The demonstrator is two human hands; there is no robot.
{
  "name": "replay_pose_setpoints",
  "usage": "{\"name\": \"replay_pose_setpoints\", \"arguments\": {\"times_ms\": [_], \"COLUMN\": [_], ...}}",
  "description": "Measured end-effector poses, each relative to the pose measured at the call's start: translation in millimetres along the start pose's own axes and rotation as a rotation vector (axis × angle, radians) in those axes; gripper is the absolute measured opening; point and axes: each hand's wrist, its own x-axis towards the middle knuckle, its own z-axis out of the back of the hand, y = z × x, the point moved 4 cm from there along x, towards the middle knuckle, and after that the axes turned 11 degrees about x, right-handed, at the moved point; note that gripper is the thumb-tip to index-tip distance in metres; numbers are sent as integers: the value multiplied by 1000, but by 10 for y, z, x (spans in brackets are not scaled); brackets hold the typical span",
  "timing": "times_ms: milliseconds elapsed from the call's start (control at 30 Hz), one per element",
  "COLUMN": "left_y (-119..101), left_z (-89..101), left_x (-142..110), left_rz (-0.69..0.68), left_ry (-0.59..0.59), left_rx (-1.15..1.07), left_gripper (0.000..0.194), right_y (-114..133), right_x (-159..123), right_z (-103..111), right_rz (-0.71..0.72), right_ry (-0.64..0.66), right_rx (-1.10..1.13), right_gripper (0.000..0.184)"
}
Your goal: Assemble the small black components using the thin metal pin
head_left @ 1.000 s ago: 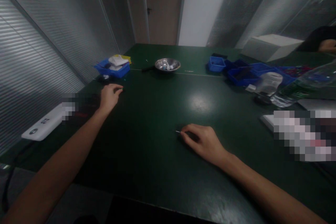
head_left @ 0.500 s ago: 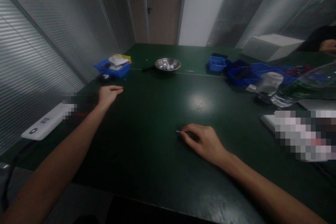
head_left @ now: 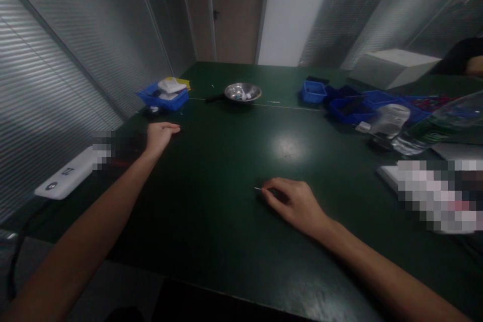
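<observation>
My right hand point(head_left: 292, 197) rests on the dark green table, thumb and forefinger pinched. From their tips a thin, short white stick-like piece point(head_left: 257, 188) pokes out to the left; its other end is hidden by the fingers. Further off on the left, my left hand point(head_left: 160, 136) reaches out low over the table with its thumb and fingertips pressed together. What they pinch, if anything, is too small to make out. Just beyond that hand stands a blue bin point(head_left: 174, 103) with white items and a yellow piece.
A metal pan point(head_left: 234, 95) with small white pieces sits at the far middle. Blue trays point(head_left: 314, 91), a plastic bottle point(head_left: 433, 128) and a white box point(head_left: 400, 66) stand on the right. A white power strip point(head_left: 62, 176) lies left. Another person's arm shows at far right.
The fingertips of my left hand have come closer together. My right hand keeps its pinch on the white piece, and the whole view has shifted slightly.
</observation>
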Motion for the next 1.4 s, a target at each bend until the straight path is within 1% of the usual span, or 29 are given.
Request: {"name": "replay_pose_setpoints", "arguments": {"times_ms": [67, 133, 267, 333, 367, 433, 500, 600, 700, 800, 900, 1033, 1133, 1267, 1400], "left_y": [0, -15, -122, -201, -242, -323, -405, -504, -541, -529, -505, -473, -480, -498, -452], "left_z": [-8, -7, -4, -15, -25, -52, -89, -150, -198, -219, -210, -199, -187, -171, -173], "left_x": [-10, -27, -102, -166, -202, -278, -355, -459, -519, -545, -550, -537, -533, -536, -520], "left_rz": [-24, -87, -352, -474, -513, -553, -571, -597, -603, -612, -617, -608, -596, -568, -564], "left_ry": [-8, -24, -71, -69, -59, -20, 23, 51, 57, 77, 56, 49, 47, 34, 47], "left_rx": [45, 134, 398, 565, 651, 817, 954, 1092, 1205, 1247, 1219, 1142, 1096, 1088, 1078], "left_gripper": [21, 20, 21, 25, 28, 33, 33, 32, 36, 42, 47, 44, 47, 51, 47], "right_y": [-5, -11, -12, -9, -8, -8, -6, 1, 10, 17, 20, 18, 12, 6, 9], "right_x": [0, 1, 3, 2, 1, -2, -7, -12, -8, 1, 6, 7, 5, 1, 0], "right_z": [-2, -4, -5, -3, -3, -4, -2, 2, 5, 8, 7, 4, 2, -1, 1], "right_rz": [6, 8, 17, 22, 21, 16, 13, 10, 12, 11, 15, 18, 17, 15, 22], "right_ry": [-7, -8, -10, -16, -16, -14, -11, -2, 7, 5, 2, 7, 6, 5, 6], "right_rx": [0, 0, 7, 6, 5, 4, 5, 9, 15, 15, 1, 2, 2, 0, -3], "right_gripper": [24, 23, 23, 22, 22, 22, 22, 22, 22, 22, 22, 23, 24, 23, 23]}}
